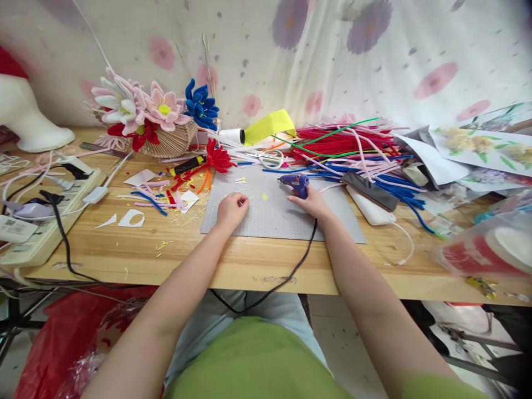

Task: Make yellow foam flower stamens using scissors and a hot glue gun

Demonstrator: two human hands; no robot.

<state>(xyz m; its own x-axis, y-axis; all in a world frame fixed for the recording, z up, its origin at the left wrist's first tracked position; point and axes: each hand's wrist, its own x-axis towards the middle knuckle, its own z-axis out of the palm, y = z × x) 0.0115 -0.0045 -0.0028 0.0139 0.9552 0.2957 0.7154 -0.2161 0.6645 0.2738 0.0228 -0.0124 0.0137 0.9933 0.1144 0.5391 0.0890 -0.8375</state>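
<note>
My right hand (312, 203) is wrapped round the handle of a small blue hot glue gun (294, 182), its nozzle pointing left above the grey cutting mat (278, 221). A black cord runs from the glue gun down over the table edge. Over the mat's left part, my left hand (233, 210) has its fingers curled together; whatever they may pinch is hidden or too small to name. Between the hands lies a small yellow scrap (265, 196). A red fuzzy pipe-cleaner flower (218, 157) rests at the mat's far left corner. White scissors (270, 159) lie behind the mat.
Pipe cleaners (344, 145) are heaped at the back right, near a phone (369, 190) and a white power bank (366, 206). Fuzzy flowers fill a woven basket (177, 139) at the back left. A power strip (78, 202) stands left; a red-and-white cup (486, 249) stands right.
</note>
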